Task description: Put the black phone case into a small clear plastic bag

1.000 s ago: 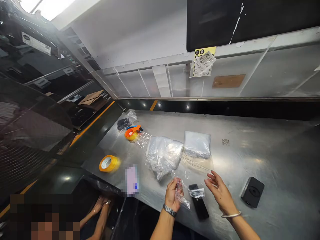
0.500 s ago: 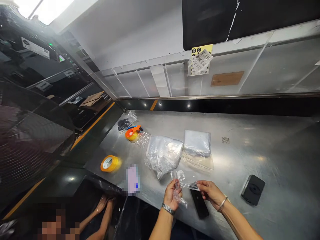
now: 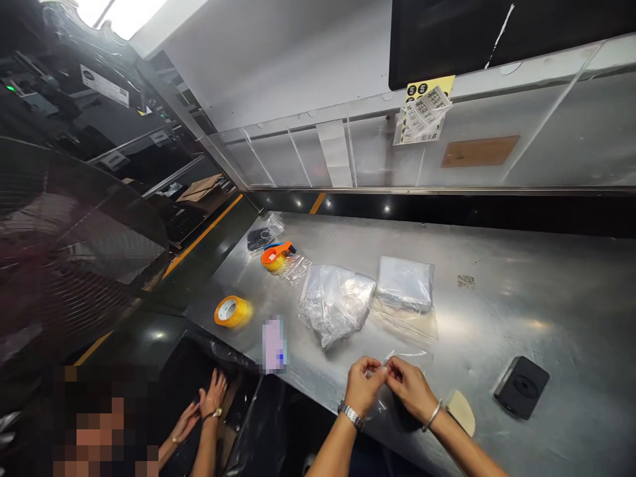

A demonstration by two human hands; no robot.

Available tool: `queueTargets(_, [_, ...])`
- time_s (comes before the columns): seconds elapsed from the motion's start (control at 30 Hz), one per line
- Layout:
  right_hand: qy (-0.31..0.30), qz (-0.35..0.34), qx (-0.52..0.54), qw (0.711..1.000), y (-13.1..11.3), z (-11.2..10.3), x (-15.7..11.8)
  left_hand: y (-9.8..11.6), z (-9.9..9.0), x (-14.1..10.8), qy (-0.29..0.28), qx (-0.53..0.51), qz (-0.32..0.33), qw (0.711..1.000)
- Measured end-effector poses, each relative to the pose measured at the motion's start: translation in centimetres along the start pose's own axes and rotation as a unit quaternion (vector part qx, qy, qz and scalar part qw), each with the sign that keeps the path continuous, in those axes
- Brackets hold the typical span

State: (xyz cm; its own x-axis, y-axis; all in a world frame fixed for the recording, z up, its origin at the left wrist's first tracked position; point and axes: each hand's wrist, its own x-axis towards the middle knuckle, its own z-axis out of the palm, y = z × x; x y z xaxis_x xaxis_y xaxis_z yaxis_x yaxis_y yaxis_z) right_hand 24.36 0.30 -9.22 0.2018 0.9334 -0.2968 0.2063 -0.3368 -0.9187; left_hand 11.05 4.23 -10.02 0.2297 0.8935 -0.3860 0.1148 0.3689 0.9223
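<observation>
Near the front edge of the metal table, my left hand (image 3: 365,384) and my right hand (image 3: 407,385) meet fingertip to fingertip, both pinching a thin clear plastic bag (image 3: 408,358). A dark object lies mostly hidden beneath my right hand. Beyond my hands is a crumpled clear bag with whitish contents (image 3: 334,301), and to its right a flat stack of clear bags (image 3: 405,283). A cream rounded object (image 3: 461,412) shows beside my right wrist. Farther right lies a black box-shaped device (image 3: 521,387).
At the table's left are a yellow tape roll (image 3: 231,311), an orange tape dispenser (image 3: 276,256), a bagged dark item (image 3: 260,240) and a blurred pinkish item (image 3: 274,346). Another person's hands (image 3: 211,396) show at lower left. A clear panel (image 3: 372,156) borders the back.
My hands have come together on the clear bag. The view has shifted, and the cream object now shows by my right wrist. The other person's hands have moved apart somewhat.
</observation>
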Motion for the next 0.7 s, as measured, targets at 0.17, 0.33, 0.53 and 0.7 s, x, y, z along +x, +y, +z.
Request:
queueTargets(0.17, [-0.009, -0.016, -0.039, 0.999, 1.5, 0.1, 0.6, -2.1, 0.6, 0.7, 0.041, 0.012, -0.027, 0.999])
queueTargets(0.33, [0.014, -0.042, -0.099, 0.994, 1.8, 0.3, 1.0, -2.3, -0.4, -0.5, 0.126, 0.080, 0.011, 0.989])
queueTargets(0.53, [-0.011, -0.119, -0.162, 0.980, 0.4, 1.6, 1.2, -1.4, -0.7, -0.2, 0.071, 0.188, 0.119, 0.972])
queueTargets(0.7, [0.023, -0.137, -0.211, 0.968, 1.1, 1.2, 1.5, -1.3, -1.6, 1.0, 0.102, 0.183, 0.122, 0.970])
